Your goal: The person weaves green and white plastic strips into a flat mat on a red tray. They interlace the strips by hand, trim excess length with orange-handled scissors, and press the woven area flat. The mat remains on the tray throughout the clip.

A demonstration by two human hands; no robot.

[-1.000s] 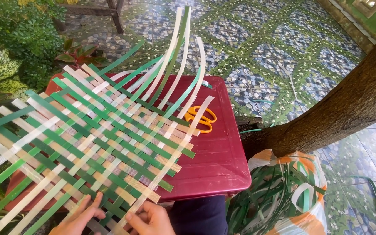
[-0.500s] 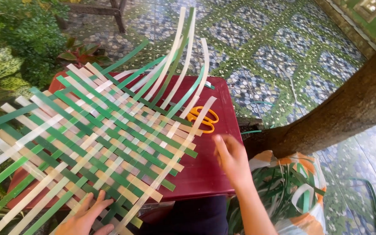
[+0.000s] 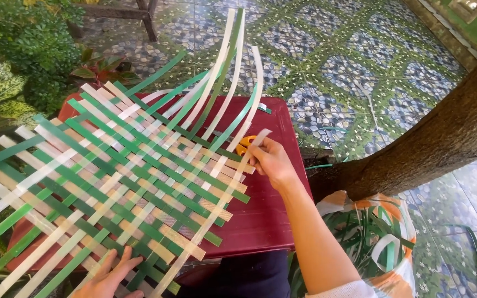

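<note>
The right hand rests on the orange-handled scissors, fingers curled over the handles, though a firm grip cannot be told. The left hand lies flat, fingers spread, on the near edge of the flat woven mat of green and cream strips. The mat covers most of the dark red square worktop, loose strip ends overhanging left and curving up at the far side. The worktop's right part lies bare. A brown tree trunk and a bag of green strips stand to the right.
</note>
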